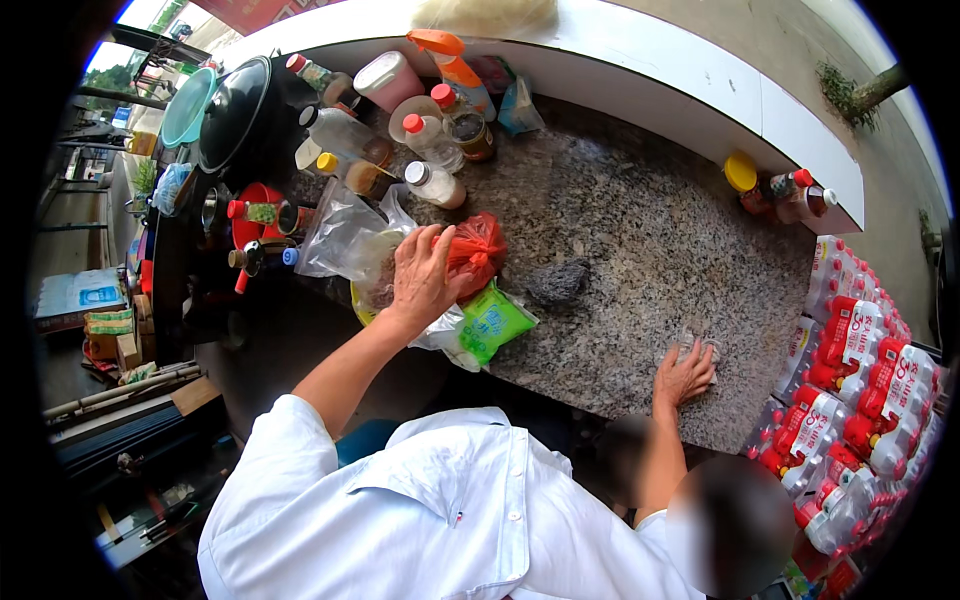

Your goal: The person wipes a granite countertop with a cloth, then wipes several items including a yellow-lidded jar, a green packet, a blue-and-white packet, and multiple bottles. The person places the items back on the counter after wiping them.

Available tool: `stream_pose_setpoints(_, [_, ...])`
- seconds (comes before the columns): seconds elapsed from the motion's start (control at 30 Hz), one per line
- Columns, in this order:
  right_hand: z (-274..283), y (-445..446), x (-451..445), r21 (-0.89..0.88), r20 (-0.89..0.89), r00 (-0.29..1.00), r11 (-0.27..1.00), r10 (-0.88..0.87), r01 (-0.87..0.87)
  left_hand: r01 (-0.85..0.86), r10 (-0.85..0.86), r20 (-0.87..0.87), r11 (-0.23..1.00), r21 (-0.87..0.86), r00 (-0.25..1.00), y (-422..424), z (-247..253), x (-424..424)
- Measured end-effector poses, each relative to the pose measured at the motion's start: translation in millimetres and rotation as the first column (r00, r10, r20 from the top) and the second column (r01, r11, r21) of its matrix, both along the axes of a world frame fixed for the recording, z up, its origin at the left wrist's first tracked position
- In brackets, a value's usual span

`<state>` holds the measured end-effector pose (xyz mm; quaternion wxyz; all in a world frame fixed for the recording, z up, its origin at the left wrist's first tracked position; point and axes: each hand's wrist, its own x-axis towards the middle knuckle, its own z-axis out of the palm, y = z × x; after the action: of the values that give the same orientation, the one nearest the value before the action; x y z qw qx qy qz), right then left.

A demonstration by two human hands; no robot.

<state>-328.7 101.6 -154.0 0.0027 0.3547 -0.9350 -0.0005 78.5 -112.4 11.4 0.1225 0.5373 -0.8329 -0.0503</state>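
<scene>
My left hand (426, 274) is over the left edge of a knotted red plastic bag (480, 251), its fingers spread. Whether it grips the bag is hidden. Below it lies a green-printed packet (495, 322), among clear plastic bags (341, 232) and a yellow-rimmed container (361, 304). Farther right, my right hand (686, 373) presses a pale, crumpled cloth (705, 349) flat on the speckled stone countertop (622, 225). Between the hands sits a dark grey, wiry-looking clump (559, 283), perhaps a scouring pad.
Bottles and jars, including a white-capped jar (435, 185) and an orange-topped spray bottle (454, 67), crowd the back left. A black wok lid (236, 112) stands beyond them. A white ledge (675, 60) borders the back. Shrink-wrapped bottle packs (847, 390) are stacked at right.
</scene>
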Motion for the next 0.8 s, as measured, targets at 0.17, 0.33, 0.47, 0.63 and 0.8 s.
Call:
stream_pose_setpoints(0.17, [26, -8, 10, 0.103, 0.225, 0.972, 0.993, -0.073, 0.05, 0.133, -0.145, 0.109, 0.984, 0.115, 0.983, -26, -38, -11])
stream_pose_setpoints(0.33, [52, -3, 27, 0.01, 0.194, 0.978, 0.997, -0.077, 0.077, 0.075, -0.081, 0.057, 0.993, 0.095, 0.995, -41, -59, -1])
stream_pose_setpoints(0.47, [69, 8, 52, -0.309, 0.062, 0.992, 0.947, 0.113, -0.089, 0.012, -0.004, -0.242, 0.999, 0.031, 0.97, -42, -19, -1])
stream_pose_setpoints(0.63, [168, -41, 125, -0.661, 0.222, 0.823, 0.701, 0.523, -0.268, 0.205, -0.2, -0.289, 0.979, -0.015, 0.936, -10, 49, -50])
stream_pose_setpoints(0.8, [216, -70, 153, -0.707, 0.263, 0.67, 0.611, 0.694, -0.356, 0.459, -0.38, -0.413, 0.882, 0.106, 0.827, 35, 63, -121])
